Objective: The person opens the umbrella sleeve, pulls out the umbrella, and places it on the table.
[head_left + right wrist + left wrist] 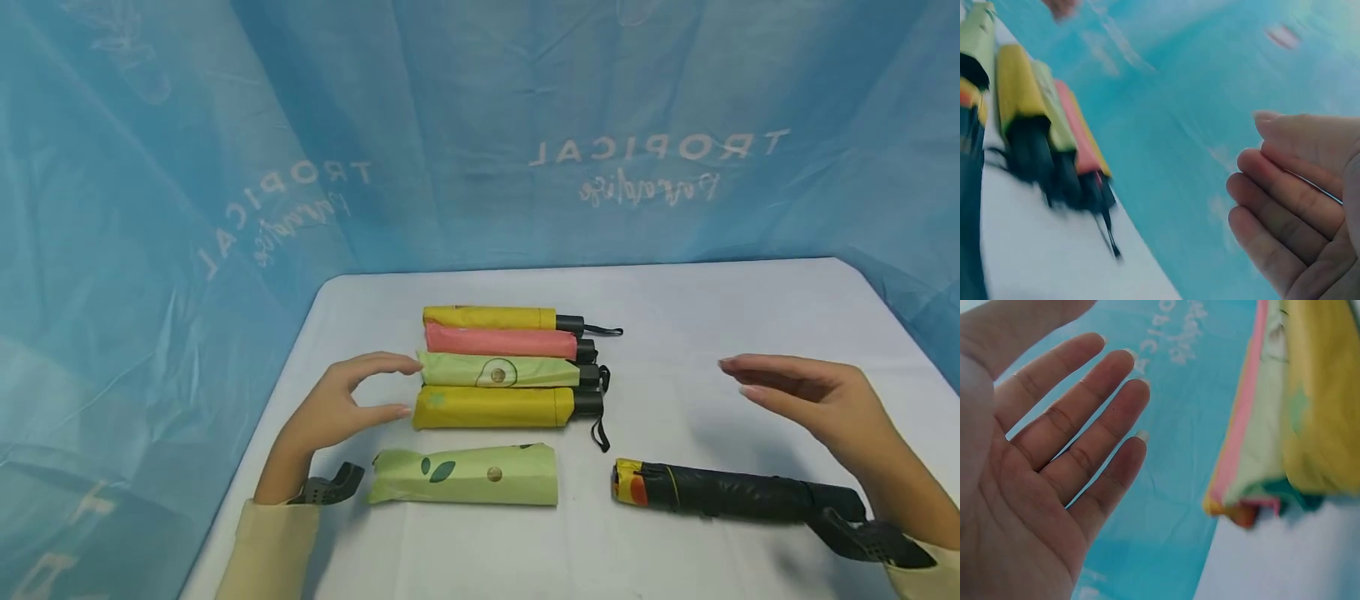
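Observation:
Four folded umbrellas lie side by side: a yellow one (489, 317) at the back, a pink one (501, 341), a green one with an avocado print (457, 369), and a yellow one (491, 408) in front. Nearer the camera lie another green umbrella (465, 476) and, to the right, a black one (742, 493). My left hand (337, 404) (1066, 437) is raised by the left ends of the row, holding nothing, its fingers apart. Above and behind the black umbrella, my right hand (825, 396) (1297, 194) hovers empty with gently bent fingers.
A white-covered table (675, 317) bears the umbrellas. Blue printed sheets (480, 100) hang behind it and along its left side. Black straps with wrist loops (603, 331) stick out from the right ends of the row.

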Demonstrator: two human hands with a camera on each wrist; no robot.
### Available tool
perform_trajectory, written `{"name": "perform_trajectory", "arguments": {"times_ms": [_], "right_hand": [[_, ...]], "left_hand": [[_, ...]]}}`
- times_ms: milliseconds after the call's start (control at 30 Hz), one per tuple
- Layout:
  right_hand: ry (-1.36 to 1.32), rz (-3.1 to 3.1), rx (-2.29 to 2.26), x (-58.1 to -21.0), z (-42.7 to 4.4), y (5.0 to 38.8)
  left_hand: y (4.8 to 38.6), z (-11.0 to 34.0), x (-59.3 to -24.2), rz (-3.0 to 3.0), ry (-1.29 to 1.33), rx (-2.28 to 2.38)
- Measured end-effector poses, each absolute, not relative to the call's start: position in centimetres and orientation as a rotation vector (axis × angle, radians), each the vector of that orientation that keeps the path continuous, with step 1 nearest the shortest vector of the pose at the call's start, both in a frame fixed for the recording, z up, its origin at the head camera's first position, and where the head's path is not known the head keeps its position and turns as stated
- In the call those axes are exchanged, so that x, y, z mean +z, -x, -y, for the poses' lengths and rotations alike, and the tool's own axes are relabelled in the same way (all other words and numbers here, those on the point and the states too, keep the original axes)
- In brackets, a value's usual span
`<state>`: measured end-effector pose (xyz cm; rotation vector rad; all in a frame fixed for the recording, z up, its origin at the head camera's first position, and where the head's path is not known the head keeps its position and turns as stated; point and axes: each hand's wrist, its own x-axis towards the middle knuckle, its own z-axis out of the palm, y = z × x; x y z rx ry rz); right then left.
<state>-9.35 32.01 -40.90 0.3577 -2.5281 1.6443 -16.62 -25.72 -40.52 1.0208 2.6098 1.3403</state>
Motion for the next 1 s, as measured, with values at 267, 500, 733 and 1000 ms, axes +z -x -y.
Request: {"name": "perform_trajectory", "arguments": {"times_ms": [267,500,733,1000], "right_hand": [[-0.590,2.501,1.791,-41.0,-24.2,14.4],[-0.669,2.521,1.984,-45.2,-20.7,16.1],[-0.646,2.602,1.993,-47.6,-20.0,16.7],[-0.614,2.635,1.993,-48.1,-20.1,16.9]], "left_hand": [[18.7,21.2,-40.9,-2.463,-1.118,1.420],[18.8,20.5,-43.1,-2.348,-1.096,1.368],[19.0,21.0,-44.9,-2.316,-0.993,1.401],[19.9,21.0,-46.3,-2.308,-0.986,1.395]]}}
